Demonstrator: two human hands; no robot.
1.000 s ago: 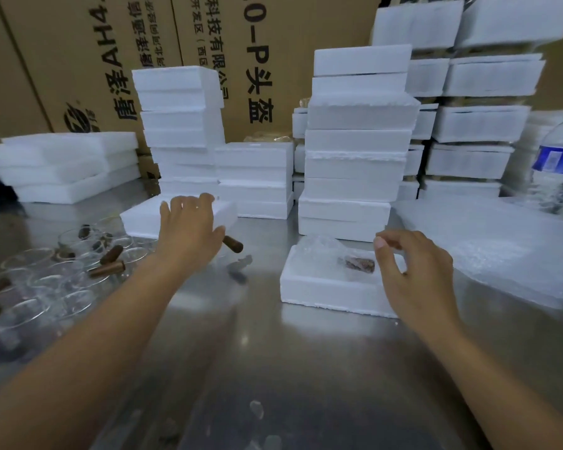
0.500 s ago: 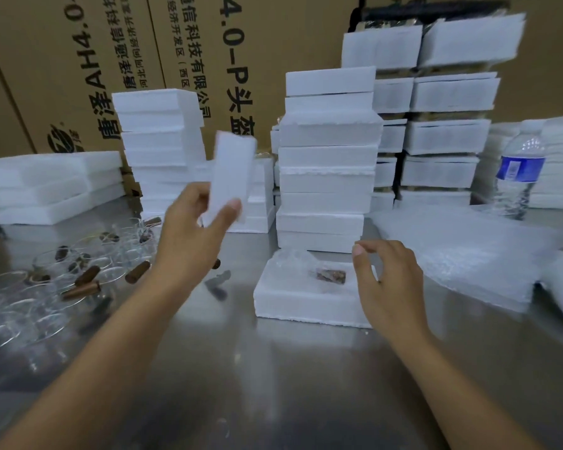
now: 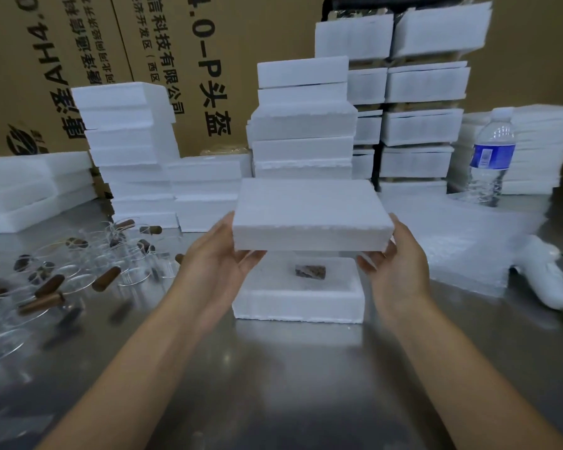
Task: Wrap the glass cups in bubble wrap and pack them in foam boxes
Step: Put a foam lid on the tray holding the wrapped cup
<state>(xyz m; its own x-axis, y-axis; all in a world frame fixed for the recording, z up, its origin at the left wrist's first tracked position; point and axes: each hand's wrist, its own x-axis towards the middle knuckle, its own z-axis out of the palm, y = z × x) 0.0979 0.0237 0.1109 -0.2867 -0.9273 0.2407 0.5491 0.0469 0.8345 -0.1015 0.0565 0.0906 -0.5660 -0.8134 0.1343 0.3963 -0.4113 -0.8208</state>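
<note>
A white foam lid (image 3: 309, 216) hangs flat in the air just above an open foam box (image 3: 298, 302) on the steel table. My left hand (image 3: 220, 254) grips the lid's left end and my right hand (image 3: 392, 258) grips its right end. Inside the box lies a bubble-wrapped glass cup whose brown wooden handle (image 3: 310, 271) shows through the wrap. Several bare glass cups with wooden handles (image 3: 78, 274) lie scattered on the table at the left. A pile of bubble wrap sheets (image 3: 462, 235) lies to the right of the box.
Stacks of white foam boxes (image 3: 303, 125) stand behind the open box and along the back, in front of brown cardboard cartons (image 3: 163, 37). A water bottle (image 3: 493, 157) stands at the right rear. A white roll (image 3: 546, 274) lies at the right edge.
My left hand lifted a foam lid from the table at the left, swung it right and laid it flat. My right hand rose from the open box and took the lid's other end.
</note>
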